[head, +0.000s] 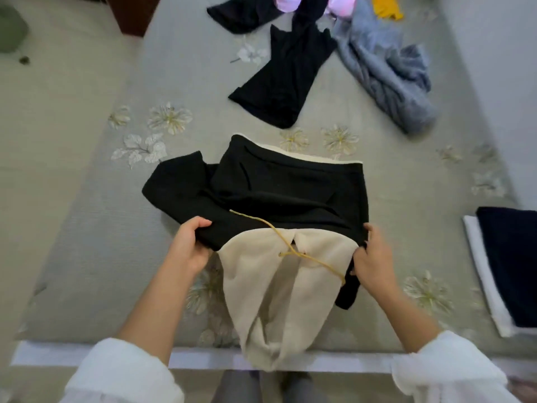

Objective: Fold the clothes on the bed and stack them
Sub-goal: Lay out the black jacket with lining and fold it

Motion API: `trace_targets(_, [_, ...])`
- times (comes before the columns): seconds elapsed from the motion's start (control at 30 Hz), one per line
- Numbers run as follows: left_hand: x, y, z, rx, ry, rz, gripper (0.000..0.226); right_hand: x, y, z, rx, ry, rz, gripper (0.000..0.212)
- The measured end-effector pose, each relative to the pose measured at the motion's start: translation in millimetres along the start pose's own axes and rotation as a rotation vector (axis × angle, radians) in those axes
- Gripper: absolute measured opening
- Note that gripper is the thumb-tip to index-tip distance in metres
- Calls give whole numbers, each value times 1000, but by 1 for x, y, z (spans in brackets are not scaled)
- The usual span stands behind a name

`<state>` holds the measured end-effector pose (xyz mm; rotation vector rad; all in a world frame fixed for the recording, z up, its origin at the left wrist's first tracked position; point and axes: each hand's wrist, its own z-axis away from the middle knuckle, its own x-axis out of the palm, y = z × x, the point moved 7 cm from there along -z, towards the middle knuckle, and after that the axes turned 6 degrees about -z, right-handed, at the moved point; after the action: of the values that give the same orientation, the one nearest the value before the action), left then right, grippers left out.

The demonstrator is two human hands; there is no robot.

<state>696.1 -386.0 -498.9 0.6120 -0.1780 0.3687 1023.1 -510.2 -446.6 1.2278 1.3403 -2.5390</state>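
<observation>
A black hoodie (279,193) with a cream fleece lining lies partly folded on the bed (87,234) in front of me. Its cream hood (270,301) hangs toward the near edge, and a yellow drawstring (293,248) crosses it. My left hand (189,245) grips the black fabric at the hoodie's near left edge. My right hand (374,257) pinches the black fabric at the near right edge. A stack of folded clothes (505,266), dark navy on white, sits at the right.
Unfolded clothes lie at the far end: a black garment (279,85), a grey garment (386,74), another black piece (244,16), pink items (286,4) and a yellow one (386,7). The bed's near edge runs along the bottom, and my legs stand below it.
</observation>
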Motion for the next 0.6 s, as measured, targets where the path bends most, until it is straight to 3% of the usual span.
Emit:
trace_targets(0.1, [41,28,41,105,-63,-18,19,-45,-26,-9,4,-47,-74,37])
trace_targets(0.2, [76,61,86,308,-54,-95,22,-105,-58,-11,-122,37,-89,29])
trace_targets(0.33, [99,97,166,683,137,-275,15,-193,-94,12,-437,258,-97,21])
trace_targets(0.4, [111,104,209,844,198,-373,22,-227,-107,22,-510,248,-116,22])
trace_targets(0.5, [134,108,265,1030,223,-394,17,-278,-128,34,-596,225,-93,22])
trace_targets(0.6, [156,115,313,1213,254,-346,13,-330,-153,52,-727,319,-103,26])
